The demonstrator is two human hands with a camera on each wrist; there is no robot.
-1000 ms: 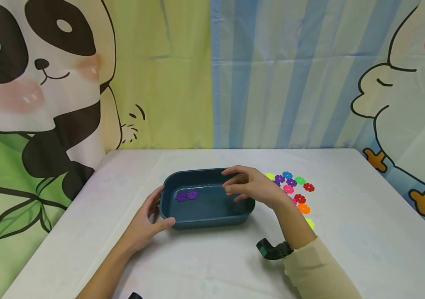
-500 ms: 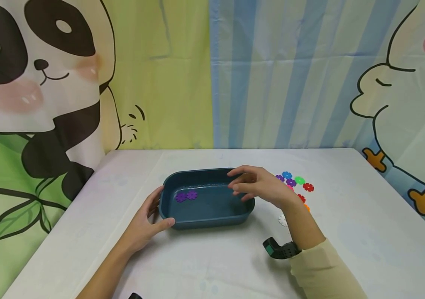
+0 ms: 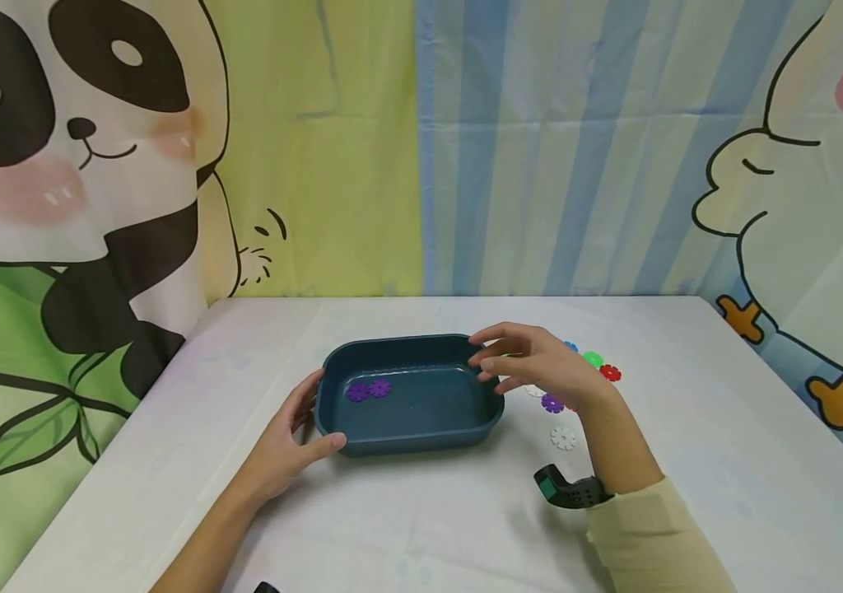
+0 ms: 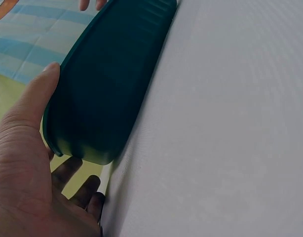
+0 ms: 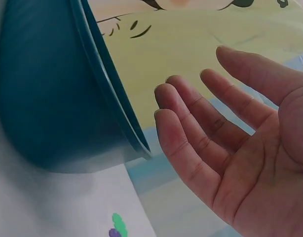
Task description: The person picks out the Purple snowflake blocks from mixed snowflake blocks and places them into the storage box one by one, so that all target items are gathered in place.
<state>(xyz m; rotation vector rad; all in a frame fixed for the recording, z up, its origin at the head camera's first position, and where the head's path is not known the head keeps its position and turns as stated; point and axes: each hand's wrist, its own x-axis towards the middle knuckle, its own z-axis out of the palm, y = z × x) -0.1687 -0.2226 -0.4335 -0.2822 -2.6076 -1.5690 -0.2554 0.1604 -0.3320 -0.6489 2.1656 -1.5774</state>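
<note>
Let the clock's 12 be the far side of the table (image 3: 407, 515). Between 8 and 9, the left hand (image 3: 288, 447) grips the end of the blue tub (image 3: 414, 444), thumb on the rim, other fingers bent at the outside. The tub sits flat on the table's middle. Two purple flower bits (image 3: 369, 389) lie in it near 9. The tub looks like hard plastic: probably light, stiff, not easy to break, maybe a bit slippery. The rim at 9 and 3 seems best to hold. Between 2 and 3, the right hand (image 3: 540, 362) hangs by the rim, fingers loose and holding nothing. Past it, a green bit (image 3: 593, 359) and red bit (image 3: 610, 373) lie near 3; a white bit (image 3: 563, 437) lies between 3 and 4. That hand hides some bits.
</note>
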